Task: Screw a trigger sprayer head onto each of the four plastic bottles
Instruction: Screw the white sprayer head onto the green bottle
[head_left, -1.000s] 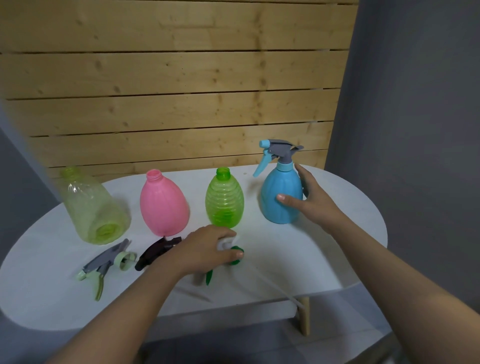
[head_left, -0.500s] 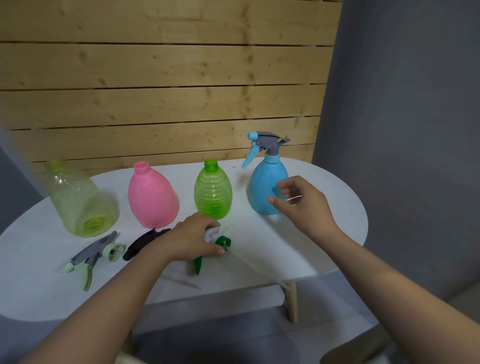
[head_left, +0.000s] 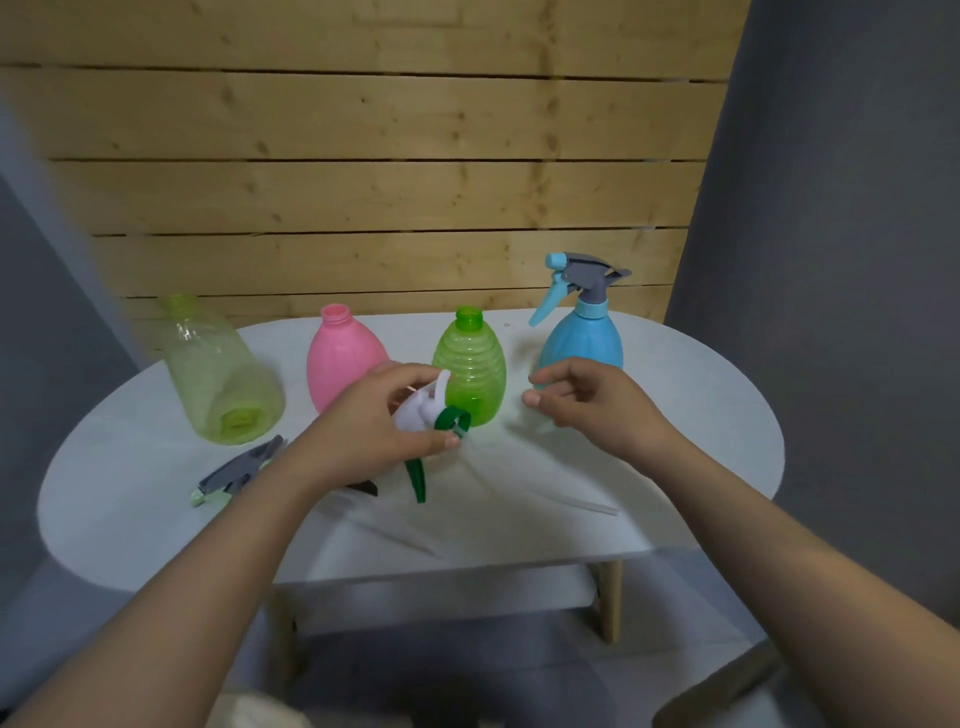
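Observation:
Four bottles stand along the back of the white table (head_left: 701, 415). The blue bottle (head_left: 584, 340) at the right carries a grey and blue sprayer head (head_left: 582, 280). The ribbed green bottle (head_left: 470, 371), the pink bottle (head_left: 343, 353) and the pale yellow-green bottle (head_left: 221, 374) have bare necks. My left hand (head_left: 376, 428) grips a white and green sprayer head (head_left: 434, 415), lifted off the table in front of the green bottle. My right hand (head_left: 592, 402) hovers open in front of the blue bottle, holding nothing. A grey and pale green sprayer head (head_left: 239, 470) lies at the front left.
A dark sprayer head (head_left: 366, 487) lies mostly hidden under my left hand. Thin clear dip tubes (head_left: 576, 503) lie across the table's front. A wooden slat wall stands behind the table, a grey wall to the right. The table's front edge is close to my forearms.
My left hand has lifted the white and green sprayer head off the table. My right hand has let go of the blue bottle and drawn back toward the middle.

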